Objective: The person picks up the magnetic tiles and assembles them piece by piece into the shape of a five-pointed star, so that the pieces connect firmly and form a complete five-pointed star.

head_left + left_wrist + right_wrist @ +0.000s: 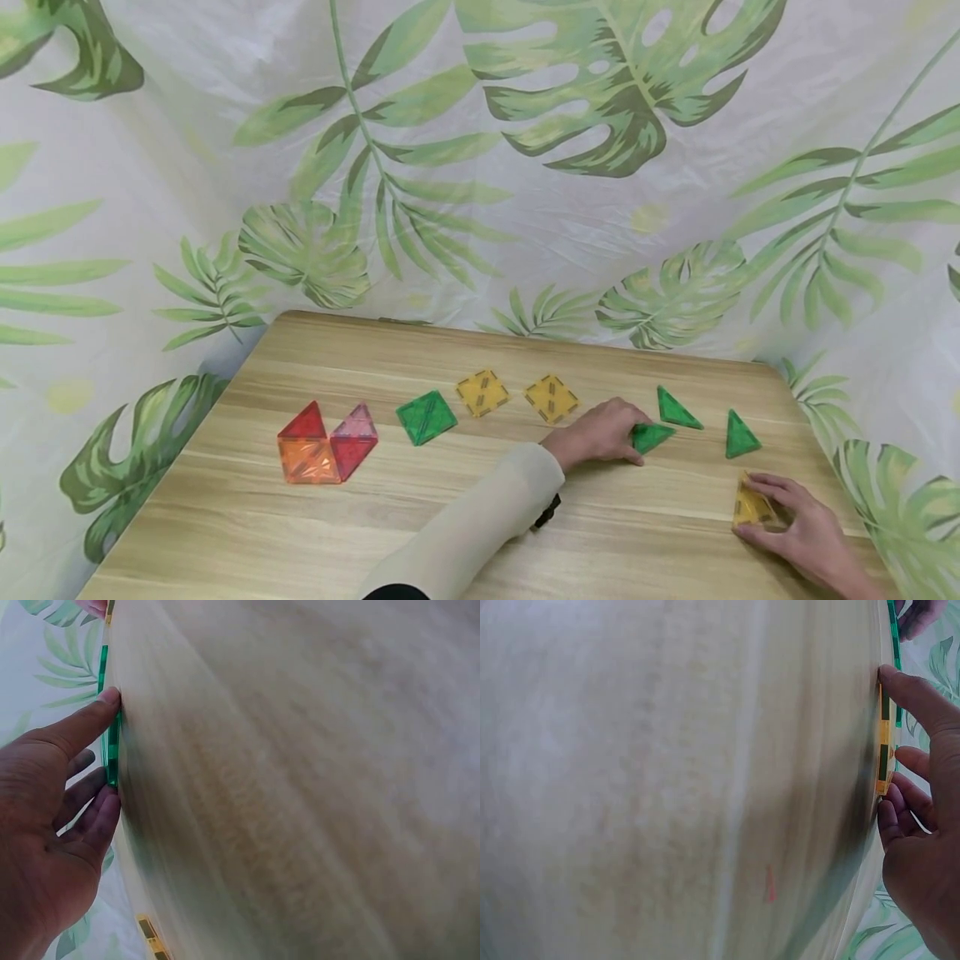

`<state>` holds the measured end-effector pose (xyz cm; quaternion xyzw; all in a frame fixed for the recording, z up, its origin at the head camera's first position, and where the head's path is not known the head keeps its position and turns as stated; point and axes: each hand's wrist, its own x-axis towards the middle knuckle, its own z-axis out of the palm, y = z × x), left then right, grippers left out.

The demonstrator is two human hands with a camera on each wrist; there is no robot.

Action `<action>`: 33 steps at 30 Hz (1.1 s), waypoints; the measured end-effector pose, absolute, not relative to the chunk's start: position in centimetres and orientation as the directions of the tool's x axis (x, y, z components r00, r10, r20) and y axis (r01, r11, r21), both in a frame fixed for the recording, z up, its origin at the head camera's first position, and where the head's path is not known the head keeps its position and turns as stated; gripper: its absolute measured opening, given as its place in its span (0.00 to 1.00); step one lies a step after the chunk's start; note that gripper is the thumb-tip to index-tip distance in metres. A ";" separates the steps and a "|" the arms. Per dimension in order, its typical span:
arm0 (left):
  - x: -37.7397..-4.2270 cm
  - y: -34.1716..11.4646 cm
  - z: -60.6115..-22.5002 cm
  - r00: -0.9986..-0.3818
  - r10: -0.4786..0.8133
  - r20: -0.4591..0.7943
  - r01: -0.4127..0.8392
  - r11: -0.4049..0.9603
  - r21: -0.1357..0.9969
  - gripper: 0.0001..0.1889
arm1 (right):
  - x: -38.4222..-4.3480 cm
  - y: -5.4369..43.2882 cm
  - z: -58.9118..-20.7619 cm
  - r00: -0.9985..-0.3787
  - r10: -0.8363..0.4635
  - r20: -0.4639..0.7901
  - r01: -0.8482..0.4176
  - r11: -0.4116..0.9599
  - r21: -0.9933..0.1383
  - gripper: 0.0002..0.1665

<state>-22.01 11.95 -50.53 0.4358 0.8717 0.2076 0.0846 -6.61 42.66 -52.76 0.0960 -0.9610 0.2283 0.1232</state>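
Left hand (600, 429) pinched a green triangular tile (651, 437), right hand (804, 523) a yellow tile (751, 507); rightmost loose green triangle (741, 437) lay at right hand's 11 o'clock, nearer that side.

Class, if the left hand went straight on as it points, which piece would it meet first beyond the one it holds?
Probably the nearest loose green triangle, just past the held green triangle. The left hand's height and exact line are hard to judge, so it might pass over.
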 end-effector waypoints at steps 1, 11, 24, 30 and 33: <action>-22.0 11.9 -50.5 -0.604 0.796 0.036 0.731 0.536 0.422 0.24 | -6.6 42.6 -52.7 -0.952 -0.128 0.279 -0.239 0.879 -0.413 0.39; -22.0 11.1 -50.5 -0.597 0.802 0.036 0.756 0.546 0.361 0.25 | -6.8 42.2 -52.6 -0.947 -0.147 0.286 -0.261 0.870 -0.418 0.37; -21.2 8.3 -50.0 -0.621 0.782 0.057 0.743 0.563 0.363 0.32 | -8.4 39.7 -52.2 -0.870 -0.253 0.424 -0.435 0.798 -0.417 0.40; -20.1 6.4 -49.3 -0.644 0.759 0.100 0.724 0.562 0.400 0.33 | -9.4 37.7 -51.9 -0.854 -0.301 0.423 -0.478 0.774 -0.415 0.41; -19.6 5.5 -48.9 -0.667 0.736 0.114 0.706 0.576 0.411 0.33 | -10.0 36.6 -51.9 -0.844 -0.323 0.429 -0.500 0.763 -0.411 0.40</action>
